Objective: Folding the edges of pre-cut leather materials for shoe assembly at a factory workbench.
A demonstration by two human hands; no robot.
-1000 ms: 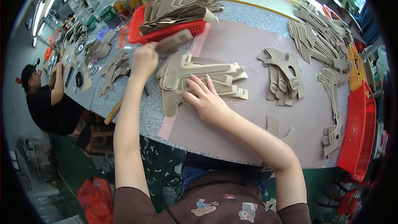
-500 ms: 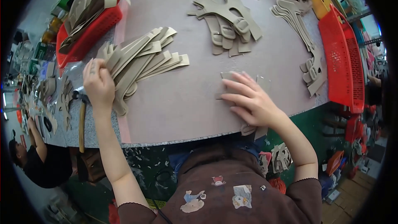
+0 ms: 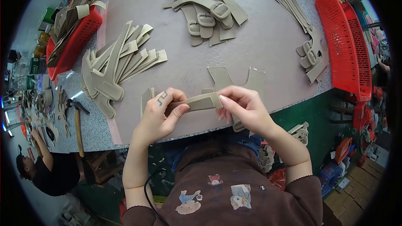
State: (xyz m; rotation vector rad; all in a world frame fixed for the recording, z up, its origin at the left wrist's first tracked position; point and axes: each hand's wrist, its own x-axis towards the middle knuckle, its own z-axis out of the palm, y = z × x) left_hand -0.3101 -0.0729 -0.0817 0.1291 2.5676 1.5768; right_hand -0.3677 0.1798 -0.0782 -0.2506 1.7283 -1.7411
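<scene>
Holds a beige strap (image 3: 199,104) just below the frame's centre, gripped toward the left by left hand (image 3: 155,115) and pinched at its squared tip by right hand (image 3: 246,105). Could crease or skew from an uneven pull, or slip from a narrow pinch. Looks smooth, flat, leather-like and layered.

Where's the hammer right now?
In the head view, the hammer lies on the speckled tabletop at left, left of the fanned beige strap pieces, handle toward the near edge.
</scene>
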